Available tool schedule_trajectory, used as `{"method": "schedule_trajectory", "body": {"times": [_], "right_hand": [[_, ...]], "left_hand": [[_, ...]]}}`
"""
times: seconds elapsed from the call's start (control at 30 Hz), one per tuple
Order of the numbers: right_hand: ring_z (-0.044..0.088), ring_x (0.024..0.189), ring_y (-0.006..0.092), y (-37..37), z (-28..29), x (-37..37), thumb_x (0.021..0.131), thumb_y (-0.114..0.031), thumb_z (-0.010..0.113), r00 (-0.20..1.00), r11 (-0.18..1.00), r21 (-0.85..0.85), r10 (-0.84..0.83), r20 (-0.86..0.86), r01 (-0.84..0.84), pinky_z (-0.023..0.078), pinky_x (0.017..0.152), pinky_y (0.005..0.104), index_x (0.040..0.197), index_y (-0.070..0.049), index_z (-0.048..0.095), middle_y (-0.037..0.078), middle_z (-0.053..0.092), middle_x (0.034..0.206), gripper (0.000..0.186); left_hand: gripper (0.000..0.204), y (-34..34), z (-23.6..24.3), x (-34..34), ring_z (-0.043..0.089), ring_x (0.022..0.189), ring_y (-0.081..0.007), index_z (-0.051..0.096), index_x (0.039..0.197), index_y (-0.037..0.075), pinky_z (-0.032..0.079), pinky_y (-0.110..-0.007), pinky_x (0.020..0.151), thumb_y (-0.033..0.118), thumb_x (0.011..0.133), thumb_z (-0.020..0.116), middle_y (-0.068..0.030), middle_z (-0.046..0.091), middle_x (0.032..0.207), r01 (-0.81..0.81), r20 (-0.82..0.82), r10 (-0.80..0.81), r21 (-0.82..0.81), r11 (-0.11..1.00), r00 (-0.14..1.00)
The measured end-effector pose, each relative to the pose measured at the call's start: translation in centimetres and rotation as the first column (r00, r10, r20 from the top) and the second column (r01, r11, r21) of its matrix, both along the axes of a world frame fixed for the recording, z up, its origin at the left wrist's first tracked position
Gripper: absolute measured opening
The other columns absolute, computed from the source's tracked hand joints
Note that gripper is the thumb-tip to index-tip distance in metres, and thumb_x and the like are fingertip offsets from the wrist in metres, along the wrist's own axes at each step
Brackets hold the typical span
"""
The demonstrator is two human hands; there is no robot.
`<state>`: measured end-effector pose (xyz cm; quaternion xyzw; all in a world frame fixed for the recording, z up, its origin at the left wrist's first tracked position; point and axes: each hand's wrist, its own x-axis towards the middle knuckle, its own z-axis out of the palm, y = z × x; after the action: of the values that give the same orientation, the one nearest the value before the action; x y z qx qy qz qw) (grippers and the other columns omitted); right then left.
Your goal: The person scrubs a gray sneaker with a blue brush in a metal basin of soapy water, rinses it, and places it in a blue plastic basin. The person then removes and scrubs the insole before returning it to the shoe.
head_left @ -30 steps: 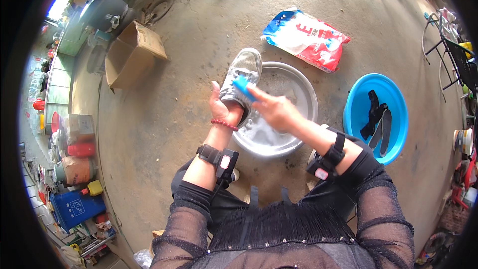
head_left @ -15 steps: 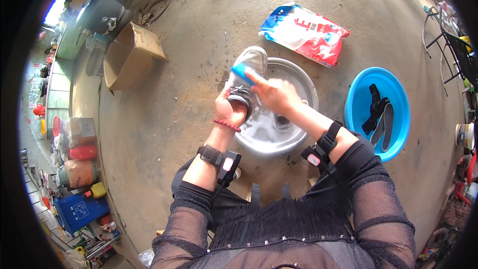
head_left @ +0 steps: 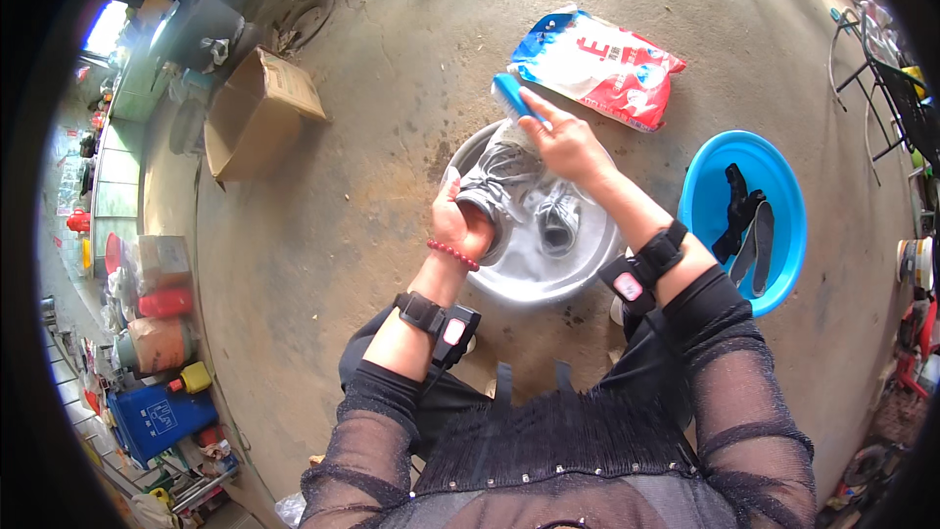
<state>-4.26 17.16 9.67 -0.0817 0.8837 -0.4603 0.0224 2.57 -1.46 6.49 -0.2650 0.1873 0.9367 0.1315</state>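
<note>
My left hand (head_left: 462,222) grips a grey lace-up sneaker (head_left: 501,168) by its heel and collar, over the left side of a pale round basin (head_left: 592,274). Closed round a blue scrub brush (head_left: 510,96), my right hand (head_left: 571,145) is just beyond the toe end of that shoe and partly covers it. A second grey sneaker (head_left: 557,218) sits in the basin, in whitish, sudsy water. The brush's bristles point away to the left; whether they touch the shoe I cannot tell.
A red, white and blue plastic bag (head_left: 612,64) lies on the floor behind the basin. To the right stands a blue tub (head_left: 697,167) holding dark strips and grey insoles (head_left: 763,245). An open cardboard box (head_left: 259,113) is at the far left; a black-framed chair (head_left: 886,88) stands far right.
The held sneaker has come lower and turned, its toe now pointing right and away. My right hand has moved the brush away and rightward. The second sneaker shows more clearly.
</note>
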Motion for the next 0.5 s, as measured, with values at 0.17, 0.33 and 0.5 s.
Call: {"method": "schedule_trajectory", "body": {"times": [0.17, 0.33, 0.5], "right_hand": [[0.06, 0.113, 0.0202, 1.2, 1.4, 3.3, 0.095, -0.027, 0.057, 0.98, 0.962, -0.187, 0.195, -0.042, -0.2, 0.044, 0.095, 0.0315, 0.137, -0.016, 0.049, 0.015, 0.06, 0.127, 0.044], [0.065, 0.07, 0.0376, -1.2, 2.2, 5.2, 0.091, -0.028, 0.06, 0.955, 0.921, 0.313, 0.276, -0.109, -0.231, 0.051, 0.061, 0.0457, 0.135, -0.029, 0.05, 0.017, 0.067, 0.081, 0.046], [0.065, 0.068, 0.0374, -2.2, 2.8, 5.5, 0.092, -0.032, 0.057, 0.936, 0.906, 0.233, 0.348, 0.062, -0.352, 0.052, 0.059, 0.0453, 0.14, -0.03, 0.044, 0.019, 0.066, 0.079, 0.05]], "left_hand": [[0.079, -1.6, 1.7, -0.6, 0.05, 0.123, -0.0345, 0.044, 0.133, -0.006, 0.034, -0.047, 0.109, 0.06, 0.09, 0.047, -0.0188, 0.053, 0.133, -0.004, -0.176, 0.028, 0.137, 0.991, 0.984], [0.029, -0.6, 2.2, -0.6, 0.06, 0.108, -0.0246, 0.058, 0.116, 0.004, 0.043, -0.043, 0.101, 0.012, 0.089, 0.055, -0.0099, 0.064, 0.116, 0.001, -0.046, -0.002, -0.018, 1.0, 0.999], [0.03, -0.5, 1.9, -0.4, 0.058, 0.11, -0.0255, 0.056, 0.119, 0.003, 0.043, -0.041, 0.1, 0.018, 0.093, 0.05, -0.0113, 0.062, 0.117, -0.073, -0.027, 0.072, -0.044, 0.996, 0.997]]}}
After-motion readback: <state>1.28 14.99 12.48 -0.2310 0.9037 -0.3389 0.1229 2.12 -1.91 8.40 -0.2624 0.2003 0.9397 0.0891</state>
